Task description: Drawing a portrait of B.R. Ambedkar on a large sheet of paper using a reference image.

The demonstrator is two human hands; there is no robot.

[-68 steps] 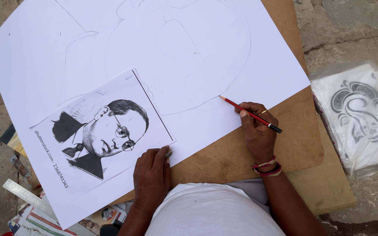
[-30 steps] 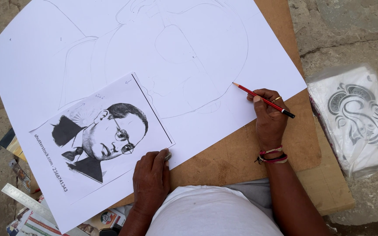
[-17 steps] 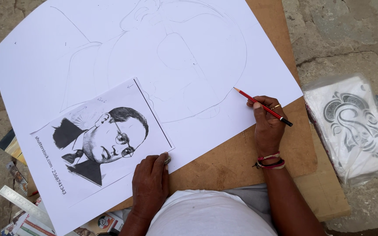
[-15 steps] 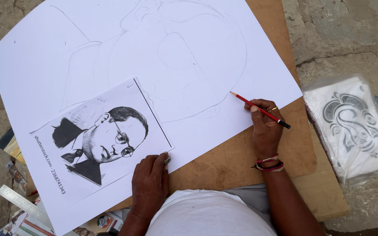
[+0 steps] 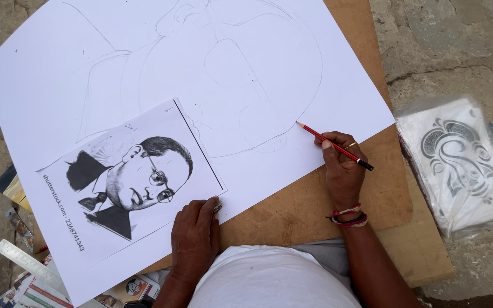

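Note:
A large white sheet (image 5: pixel 58 74) with a faint pencil outline of a head and shoulders lies on a brown board (image 5: pixel 298 205). On its lower left rests a smaller printed black-and-white portrait (image 5: pixel 129 182) of a man with glasses. My left hand (image 5: pixel 195 239) lies flat on the lower right corner of that print, with a small grey object under the fingers. My right hand (image 5: pixel 342 168) grips a red pencil (image 5: pixel 332 145) whose tip touches the big sheet near its right edge, below the drawn outline.
A plastic-wrapped white sheet with a black swirling design (image 5: pixel 457 159) lies on the stone ground to the right. At the lower left are a metal ruler (image 5: pixel 27 262), printed papers and a dark book (image 5: pixel 7 182). My white shirt fills the bottom centre.
My right hand with the pencil has shifted slightly left and down, bringing the tip onto the sheet near the outline's lower edge. The left hand stays on the print.

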